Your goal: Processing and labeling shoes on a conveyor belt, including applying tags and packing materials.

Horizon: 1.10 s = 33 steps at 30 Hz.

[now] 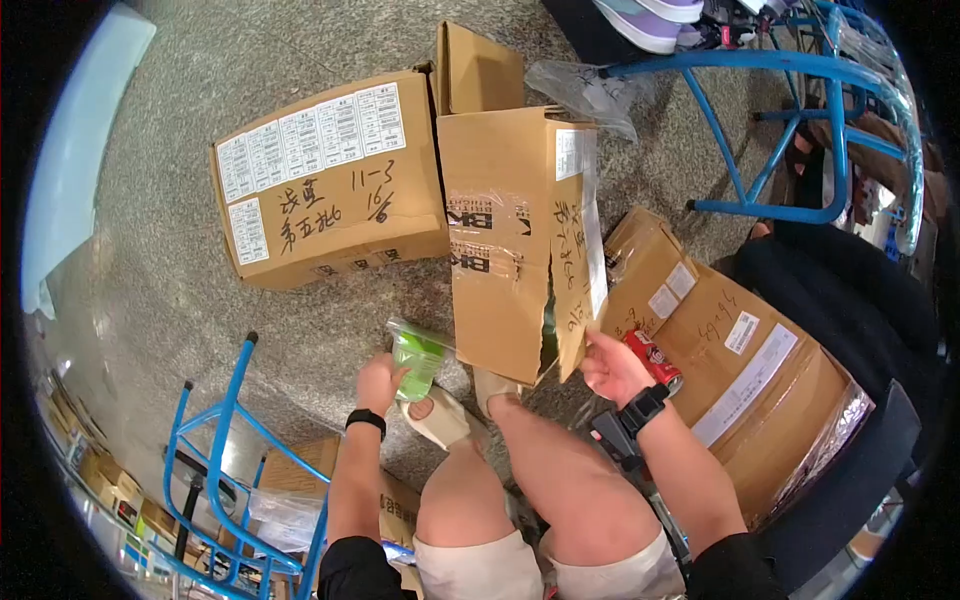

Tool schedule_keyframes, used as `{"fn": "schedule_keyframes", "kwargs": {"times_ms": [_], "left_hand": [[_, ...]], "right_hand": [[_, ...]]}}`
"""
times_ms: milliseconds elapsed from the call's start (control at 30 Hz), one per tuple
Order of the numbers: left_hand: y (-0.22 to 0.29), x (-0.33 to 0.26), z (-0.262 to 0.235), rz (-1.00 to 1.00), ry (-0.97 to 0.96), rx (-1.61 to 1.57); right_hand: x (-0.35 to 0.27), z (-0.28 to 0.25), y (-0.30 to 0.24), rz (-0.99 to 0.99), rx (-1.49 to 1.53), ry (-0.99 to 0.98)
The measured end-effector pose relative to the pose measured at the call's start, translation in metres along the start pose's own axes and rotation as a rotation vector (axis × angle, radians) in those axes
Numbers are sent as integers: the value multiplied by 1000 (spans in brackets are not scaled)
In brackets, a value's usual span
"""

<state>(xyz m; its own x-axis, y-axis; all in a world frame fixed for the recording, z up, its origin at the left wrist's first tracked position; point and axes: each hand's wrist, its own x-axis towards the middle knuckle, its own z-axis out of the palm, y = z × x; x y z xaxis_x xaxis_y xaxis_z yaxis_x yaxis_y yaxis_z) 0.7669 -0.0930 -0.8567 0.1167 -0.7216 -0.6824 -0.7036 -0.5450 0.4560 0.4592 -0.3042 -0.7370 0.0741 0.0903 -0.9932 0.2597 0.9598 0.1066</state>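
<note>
My left hand (pixel 378 384) is closed on a clear plastic bag with something bright green inside (pixel 417 362), just above my left shoe. Between my legs and the far floor stands a tall cardboard box (pixel 495 210), its near side edge torn apart. My right hand (pixel 614 368) is at the near lower corner of this box, its fingers curled against the loose cardboard flap (pixel 568 335). Whether the fingers pinch the flap is partly hidden. A red drink can (pixel 650 358) lies just beyond that hand, next to another box.
A closed cardboard box (pixel 330 215) with white labels lies to the left. Another labelled box (pixel 740 400) is at right, by dark fabric (pixel 830 290). Blue metal frames stand at lower left (pixel 215 415) and upper right (pixel 780 65), near purple-white shoes (pixel 650 22).
</note>
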Motion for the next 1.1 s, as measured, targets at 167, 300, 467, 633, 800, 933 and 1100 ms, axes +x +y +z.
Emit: {"fn": "schedule_keyframes", "kwargs": {"times_ms": [167,300,467,633,800,933,1100], "left_hand": [[13,-29,-36,197,24,238],[110,-58,-128,323,130,-67],[227,-43,-162,506,230,-284],[285,12,-115,344,181,-150],[281,6,-85,285,97,-98],[272,16,-77,239,71,17],[271,22,-73,306,-55,220]], "right_hand": [[-31,4,-4,-89,319,29],[-60,-1,-39,-218,254,81],[-67,2,-55,-246,315,23],[-63,-10,-66,-267,358,33],[-60,-14,-82,-241,329,31],[-54,-21,-69,-171,282,-1],[-49,-29,-57,-94,428,-124]]}}
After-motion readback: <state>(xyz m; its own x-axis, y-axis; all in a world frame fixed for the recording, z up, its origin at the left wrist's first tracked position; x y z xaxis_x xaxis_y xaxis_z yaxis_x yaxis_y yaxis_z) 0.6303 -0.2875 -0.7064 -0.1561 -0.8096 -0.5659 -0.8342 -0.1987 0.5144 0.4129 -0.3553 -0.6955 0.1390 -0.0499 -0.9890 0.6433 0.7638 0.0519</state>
